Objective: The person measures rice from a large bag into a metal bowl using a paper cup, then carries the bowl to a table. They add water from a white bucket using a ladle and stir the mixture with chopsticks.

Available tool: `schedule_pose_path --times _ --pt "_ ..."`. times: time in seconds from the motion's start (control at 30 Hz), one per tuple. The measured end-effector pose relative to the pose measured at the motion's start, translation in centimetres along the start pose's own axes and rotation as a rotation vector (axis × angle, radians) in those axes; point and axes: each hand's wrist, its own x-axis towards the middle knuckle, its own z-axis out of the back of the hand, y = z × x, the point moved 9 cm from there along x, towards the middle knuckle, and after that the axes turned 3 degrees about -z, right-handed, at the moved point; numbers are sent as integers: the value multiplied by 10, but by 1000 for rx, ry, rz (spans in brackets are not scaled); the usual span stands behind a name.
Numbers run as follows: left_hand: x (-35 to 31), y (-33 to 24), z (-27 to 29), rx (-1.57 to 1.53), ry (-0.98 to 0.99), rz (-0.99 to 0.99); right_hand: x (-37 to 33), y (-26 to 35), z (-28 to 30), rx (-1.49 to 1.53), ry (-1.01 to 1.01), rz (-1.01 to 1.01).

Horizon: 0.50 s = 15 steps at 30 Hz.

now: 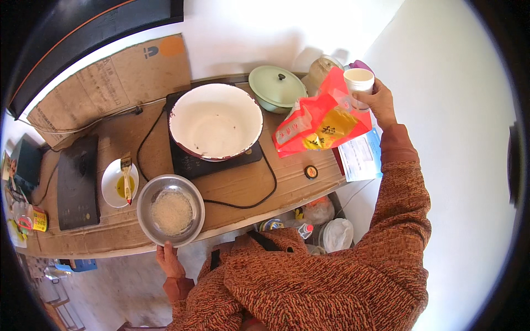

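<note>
My left hand grips the near rim of a steel bowl at the table's front edge. Pale rice-like grains lie in that bowl. At the far right, my right hand is closed around a white cup. The cup is upright beside the upper part of a red and yellow plastic bag; whether they touch I cannot tell. What is in the bag is hidden. Left of the bag, a large white enamel basin with chipped spots sits on a black induction cooker.
A light green lidded pot stands behind the bag. Left of the steel bowl, a brush rests across a white bowl of yellow oil. A black cord loops over the cardboard-covered table. Bags and containers sit below its right edge.
</note>
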Motion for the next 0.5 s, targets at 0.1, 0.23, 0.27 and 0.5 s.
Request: schedule_pose_path --times 0.1,0.23,0.27,0.5 --pt "0 1 0 10 -6 0 -8 33 -5 64 42 77" --pt "-2 -1 -1 23 -9 -8 -35 86 -46 64 160 251" --pt "-2 -3 -4 28 -3 -9 -45 98 -56 45 166 323" --pt "5 1 9 178 25 18 -118 155 -171 40 337 604"
